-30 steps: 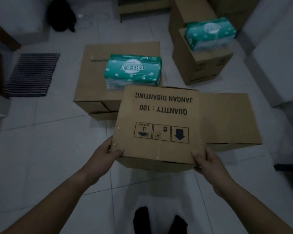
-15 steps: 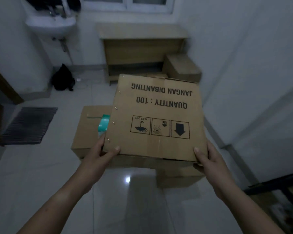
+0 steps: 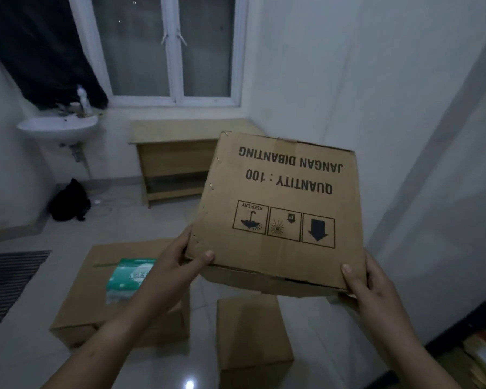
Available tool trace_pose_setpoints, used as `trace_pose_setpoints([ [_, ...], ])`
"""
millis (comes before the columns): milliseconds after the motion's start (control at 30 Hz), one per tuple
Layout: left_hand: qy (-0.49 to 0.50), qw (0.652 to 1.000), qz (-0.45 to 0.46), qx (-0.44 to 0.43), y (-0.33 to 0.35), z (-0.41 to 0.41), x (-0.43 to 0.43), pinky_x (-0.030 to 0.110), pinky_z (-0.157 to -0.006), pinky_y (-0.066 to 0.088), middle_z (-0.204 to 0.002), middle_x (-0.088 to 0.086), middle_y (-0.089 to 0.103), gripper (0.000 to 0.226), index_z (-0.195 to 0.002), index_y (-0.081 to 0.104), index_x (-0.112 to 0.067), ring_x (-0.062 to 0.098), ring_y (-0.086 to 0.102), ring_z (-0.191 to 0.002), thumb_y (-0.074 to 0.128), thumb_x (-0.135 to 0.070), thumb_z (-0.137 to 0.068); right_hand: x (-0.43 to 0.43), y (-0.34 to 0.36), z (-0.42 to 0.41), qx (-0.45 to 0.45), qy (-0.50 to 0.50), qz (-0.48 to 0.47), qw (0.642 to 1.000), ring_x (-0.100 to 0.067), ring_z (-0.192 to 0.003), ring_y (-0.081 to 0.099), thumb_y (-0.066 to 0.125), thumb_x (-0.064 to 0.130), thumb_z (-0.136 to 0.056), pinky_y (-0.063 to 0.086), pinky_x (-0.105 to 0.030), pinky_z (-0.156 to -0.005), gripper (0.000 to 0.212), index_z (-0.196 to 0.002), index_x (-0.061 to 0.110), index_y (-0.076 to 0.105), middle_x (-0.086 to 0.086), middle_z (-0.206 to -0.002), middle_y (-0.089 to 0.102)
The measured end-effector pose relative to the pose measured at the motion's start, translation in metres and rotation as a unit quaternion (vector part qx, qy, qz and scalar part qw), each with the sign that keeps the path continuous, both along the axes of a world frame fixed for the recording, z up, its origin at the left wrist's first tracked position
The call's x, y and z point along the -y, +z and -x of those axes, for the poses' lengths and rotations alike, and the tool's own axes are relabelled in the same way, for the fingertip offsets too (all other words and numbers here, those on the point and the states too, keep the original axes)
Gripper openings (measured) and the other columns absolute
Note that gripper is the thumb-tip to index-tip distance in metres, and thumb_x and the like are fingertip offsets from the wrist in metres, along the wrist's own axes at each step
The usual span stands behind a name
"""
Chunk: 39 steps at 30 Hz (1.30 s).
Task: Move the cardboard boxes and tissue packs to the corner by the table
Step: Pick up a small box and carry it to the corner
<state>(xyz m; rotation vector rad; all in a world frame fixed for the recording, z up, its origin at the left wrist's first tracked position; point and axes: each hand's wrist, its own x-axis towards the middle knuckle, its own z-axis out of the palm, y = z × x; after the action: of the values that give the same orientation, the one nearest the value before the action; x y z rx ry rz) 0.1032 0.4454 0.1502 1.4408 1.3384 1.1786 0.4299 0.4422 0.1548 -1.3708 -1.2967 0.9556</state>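
Gripping the printed cardboard box (image 3: 278,209) by its near corners, the left hand (image 3: 177,265) and right hand (image 3: 373,287) hold it aloft, the desk (image 3: 180,130) well beyond them, so the task seems barely begun: a tissue pack (image 3: 129,279) on a large box (image 3: 76,313) and a smaller box (image 3: 250,329) wait below.

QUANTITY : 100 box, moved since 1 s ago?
Yes. The printed box has risen and gone forward: earlier beside the floor box with the tissue pack, now above it, overlapping the table.
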Motion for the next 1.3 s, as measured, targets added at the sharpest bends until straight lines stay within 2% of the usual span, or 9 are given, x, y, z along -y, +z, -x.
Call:
trace_pose_setpoints([
  [100, -0.008, 1.000, -0.020, -0.011, 0.007, -0.045, -0.021, 0.025, -0.083, 0.053, -0.114, -0.021, 0.064, 0.043, -0.126, 0.047, -0.052, 0.004, 0.062, -0.105, 0.062, -0.043, -0.087, -0.017, 0.009, -0.042, 0.002, -0.005, -0.011, 1.000, -0.009, -0.109, 0.060, 0.050, 0.028, -0.099, 0.052, -0.030, -0.086, 0.038, -0.120, 0.059, 0.050, 0.019, -0.118, 0.063],
  [200, -0.011, 0.999, -0.030, -0.025, 0.007, -0.082, -0.045, 0.032, -0.087, 0.054, -0.120, -0.015, 0.061, 0.064, -0.137, 0.043, -0.042, 0.008, 0.060, -0.107, 0.060, -0.055, -0.077, -0.036, 0.013, -0.079, 0.017, -0.014, -0.016, 1.000, -0.011, -0.109, 0.060, 0.051, 0.028, -0.099, 0.052, -0.038, -0.092, 0.039, -0.113, 0.064, 0.050, 0.019, -0.117, 0.064],
  [267, -0.007, 0.999, -0.030, -0.027, 0.005, -0.103, -0.063, 0.033, -0.087, 0.055, -0.120, -0.014, 0.061, 0.062, -0.138, 0.043, -0.040, 0.009, 0.060, -0.108, 0.062, -0.051, -0.080, -0.052, 0.012, -0.099, 0.016, -0.021, -0.018, 0.999, -0.011, -0.106, 0.062, 0.051, 0.025, -0.099, 0.053, -0.037, -0.089, 0.041, -0.108, 0.066, 0.050, 0.019, -0.114, 0.064],
  [367, -0.002, 0.999, -0.029, -0.025, 0.000, -0.127, -0.096, 0.033, -0.088, 0.055, -0.121, -0.012, 0.061, 0.055, -0.138, 0.045, -0.038, 0.010, 0.060, -0.109, 0.064, -0.039, -0.087, -0.083, 0.011, -0.119, -0.004, -0.027, -0.021, 0.999, -0.006, -0.099, 0.063, 0.050, 0.019, -0.099, 0.053, -0.029, -0.079, 0.041, -0.109, 0.059, 0.052, 0.018, -0.110, 0.065],
  [633, -0.013, 0.999, -0.005, -0.053, -0.010, -0.154, -0.222, 0.028, -0.085, 0.054, -0.120, -0.010, 0.060, 0.056, -0.139, 0.044, -0.029, 0.011, 0.060, -0.108, 0.064, -0.034, -0.087, -0.207, -0.004, -0.146, -0.005, -0.045, -0.001, 0.999, -0.006, -0.097, 0.060, 0.049, 0.017, -0.100, 0.051, -0.025, -0.069, 0.033, -0.124, 0.040, 0.051, 0.013, -0.110, 0.063],
  [733, -0.033, 0.997, 0.017, -0.063, -0.011, -0.163, -0.274, 0.034, -0.092, 0.054, -0.123, -0.009, 0.060, 0.062, -0.141, 0.042, -0.029, 0.011, 0.059, -0.110, 0.065, -0.039, -0.085, -0.253, -0.006, -0.160, -0.001, -0.059, 0.011, 0.998, -0.007, -0.099, 0.061, 0.049, 0.018, -0.100, 0.051, -0.026, -0.071, 0.035, -0.130, 0.035, 0.052, 0.013, -0.112, 0.064],
  [933, -0.085, 0.991, 0.046, -0.091, -0.020, -0.189, -0.364, 0.039, -0.095, 0.053, -0.119, -0.007, 0.064, 0.050, -0.132, 0.050, -0.026, 0.010, 0.061, -0.109, 0.064, -0.040, -0.086, -0.331, -0.018, -0.188, 0.024, -0.084, 0.017, 0.996, -0.005, -0.100, 0.059, 0.048, 0.020, -0.100, 0.054, -0.031, -0.080, 0.036, -0.132, 0.036, 0.051, 0.018, -0.112, 0.061],
  [1133, -0.098, 0.987, 0.057, -0.116, -0.045, -0.222, -0.441, 0.027, -0.092, 0.050, -0.108, -0.022, 0.060, 0.036, -0.120, 0.048, -0.041, 0.000, 0.058, -0.104, 0.065, -0.037, -0.088, -0.408, -0.047, -0.215, 0.019, -0.102, 0.038, 0.994, -0.002, -0.096, 0.057, 0.047, 0.016, -0.100, 0.052, -0.030, -0.074, 0.035, -0.121, 0.043, 0.050, 0.023, -0.105, 0.059],
  [1300, -0.082, 0.984, 0.097, -0.126, -0.097, -0.247, -0.512, 0.003, -0.074, 0.045, -0.103, -0.029, 0.055, 0.043, -0.128, 0.049, -0.035, -0.010, 0.054, -0.095, 0.064, -0.036, -0.088, -0.494, -0.098, -0.238, 0.037, -0.102, 0.074, 0.991, -0.001, -0.097, 0.056, 0.046, 0.014, -0.100, 0.053, -0.035, -0.078, 0.041, -0.137, 0.031, 0.050, 0.009, -0.113, 0.062],
])
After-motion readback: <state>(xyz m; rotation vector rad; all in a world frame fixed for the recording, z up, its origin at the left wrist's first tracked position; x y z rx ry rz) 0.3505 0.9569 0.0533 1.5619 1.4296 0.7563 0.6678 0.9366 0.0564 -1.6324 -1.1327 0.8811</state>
